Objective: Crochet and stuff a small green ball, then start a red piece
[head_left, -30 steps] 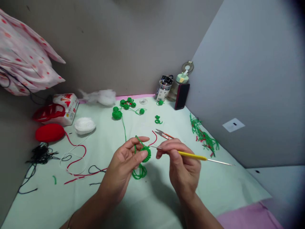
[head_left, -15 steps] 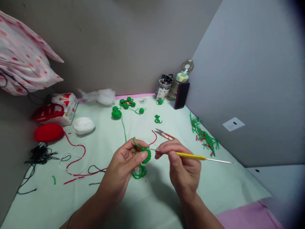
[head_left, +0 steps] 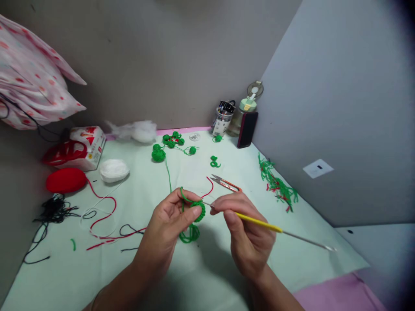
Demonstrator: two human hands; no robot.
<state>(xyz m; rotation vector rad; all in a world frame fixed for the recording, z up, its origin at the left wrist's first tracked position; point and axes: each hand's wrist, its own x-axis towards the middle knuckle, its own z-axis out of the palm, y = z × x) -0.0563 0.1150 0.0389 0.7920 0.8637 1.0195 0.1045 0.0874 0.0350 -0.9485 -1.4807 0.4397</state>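
Green table with red yarn, scissors

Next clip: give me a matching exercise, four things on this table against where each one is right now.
Things:
1. hook
2. green piece
3. snips
4. red ball

Places:
a. lying on the table, beyond both hands
b. pinched in the left hand
c. at far left, beside the white ball
d. held in the right hand

Pairs: 1-d, 2-b, 3-a, 4-c.
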